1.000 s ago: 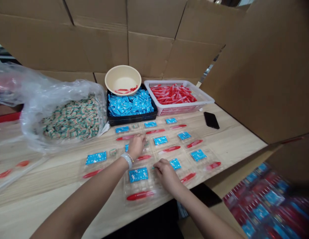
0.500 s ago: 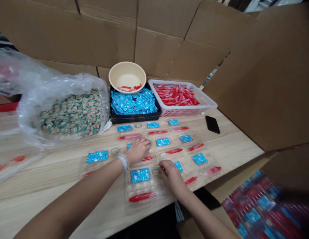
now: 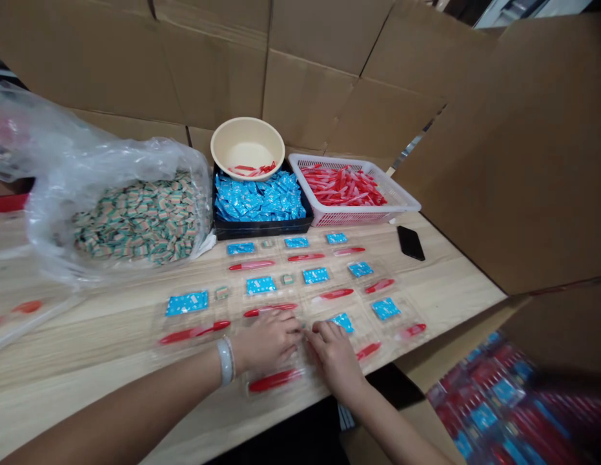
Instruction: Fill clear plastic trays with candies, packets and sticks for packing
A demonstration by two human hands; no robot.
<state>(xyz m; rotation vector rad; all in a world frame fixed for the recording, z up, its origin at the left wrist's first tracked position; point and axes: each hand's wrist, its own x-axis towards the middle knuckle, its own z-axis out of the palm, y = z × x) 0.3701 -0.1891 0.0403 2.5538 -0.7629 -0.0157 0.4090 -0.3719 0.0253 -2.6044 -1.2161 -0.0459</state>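
My left hand [image 3: 270, 339] is over the nearest clear plastic tray, fingers curled and hiding most of it. A red pen-shaped stick [image 3: 275, 381] shows in that tray below the hand. My right hand [image 3: 332, 356] is closed, its fingertips meeting my left hand's above the tray's right part. What the fingertips hold is hidden. Around them lie several clear trays with a blue packet [image 3: 187, 303] and a red stick [image 3: 193, 332]. Some also hold a small striped square piece [image 3: 287, 279], as in the tray behind my left hand.
At the back are a plastic bag [image 3: 53, 226] of striped pieces, a black box [image 3: 264, 228] of blue packets, a cream bowl [image 3: 246, 145] and a white basket [image 3: 401, 205] of red sticks. A phone [image 3: 410, 243] lies right. A carton [image 3: 416, 433] with filled packs stands below the table edge.
My left hand has moved from the tray behind to the nearest tray, uncovering a blue packet and a striped piece. It now meets my right hand, which has barely moved.
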